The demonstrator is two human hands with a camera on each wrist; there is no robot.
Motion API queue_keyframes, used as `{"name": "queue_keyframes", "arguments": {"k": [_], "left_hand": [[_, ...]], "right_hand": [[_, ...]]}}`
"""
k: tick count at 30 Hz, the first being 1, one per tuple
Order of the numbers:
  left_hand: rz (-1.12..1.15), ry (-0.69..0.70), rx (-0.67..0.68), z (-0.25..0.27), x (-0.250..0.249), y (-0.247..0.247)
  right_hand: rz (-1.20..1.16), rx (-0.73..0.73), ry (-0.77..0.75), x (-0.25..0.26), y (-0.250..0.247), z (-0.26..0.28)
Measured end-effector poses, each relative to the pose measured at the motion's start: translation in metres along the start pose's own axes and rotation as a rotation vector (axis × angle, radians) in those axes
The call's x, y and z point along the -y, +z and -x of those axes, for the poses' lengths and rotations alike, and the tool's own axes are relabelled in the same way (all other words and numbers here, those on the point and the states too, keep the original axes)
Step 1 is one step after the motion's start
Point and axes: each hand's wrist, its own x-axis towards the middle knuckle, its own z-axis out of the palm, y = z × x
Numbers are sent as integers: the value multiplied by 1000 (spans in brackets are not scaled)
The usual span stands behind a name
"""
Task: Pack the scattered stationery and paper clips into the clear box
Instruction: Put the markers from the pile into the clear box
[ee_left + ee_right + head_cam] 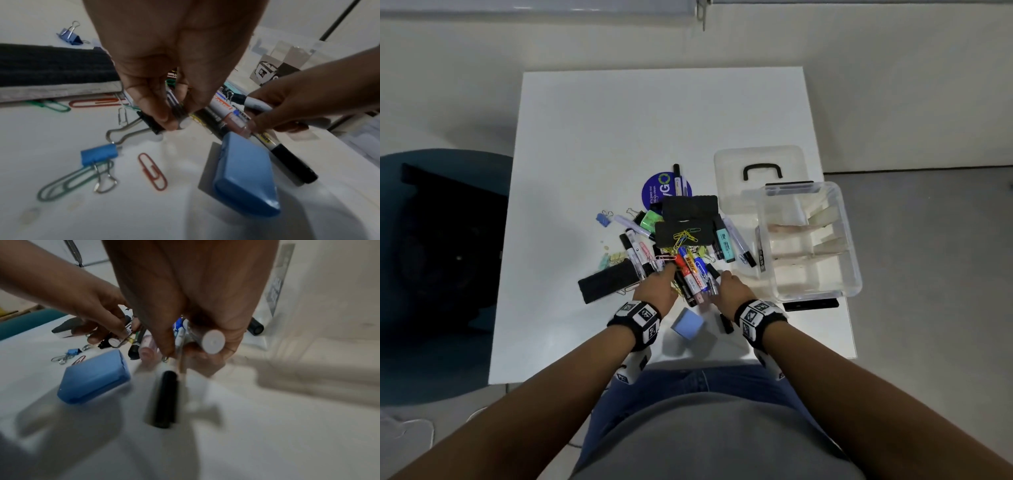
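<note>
Both hands (690, 286) seemingly on markers (693, 277)

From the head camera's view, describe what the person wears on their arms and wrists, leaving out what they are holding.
Both forearms are bare, with no sleeves. The left wrist band and the right wrist band are black straps carrying white square tiles printed with black block-pattern markers. A white housing with similar markers hangs below each wrist. No cables, rings or gloves are visible.
</note>
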Motion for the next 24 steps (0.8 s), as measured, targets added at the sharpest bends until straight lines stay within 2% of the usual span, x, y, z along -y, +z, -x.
{"name": "queue_keyframes", "arguments": {"k": [4, 8, 10, 11, 12, 13, 17, 20, 21, 24], "left_hand": [[262, -174, -72, 1, 0, 7], [677, -403, 62, -4, 1, 5], [656, -462, 159, -6, -6, 1], [595, -451, 245, -7, -11, -1], [443, -417, 290, -9, -14, 1], [398, -430, 311, -11, -20, 2], [758, -538, 46, -23, -31, 22], [665, -641, 43, -34, -43, 31], [617, -658, 37, -33, -48, 30], [488, -652, -2, -24, -61, 26]], "right_hand": [[-13, -3, 14, -1, -4, 2], [-140, 98, -52, 9, -29, 18], [-155, 155, -136, 15, -49, 32], [-134, 165, -202, 16, -60, 39], [-110, 155, -269, 18, -72, 46], [-92, 127, -333, 19, -85, 53], [82, -64, -497, 4, -145, 68], [427, -237, -434, -26, -191, 63], [532, -226, -366, -36, -202, 60], [723, -54, -187, -55, -212, 49]]}}
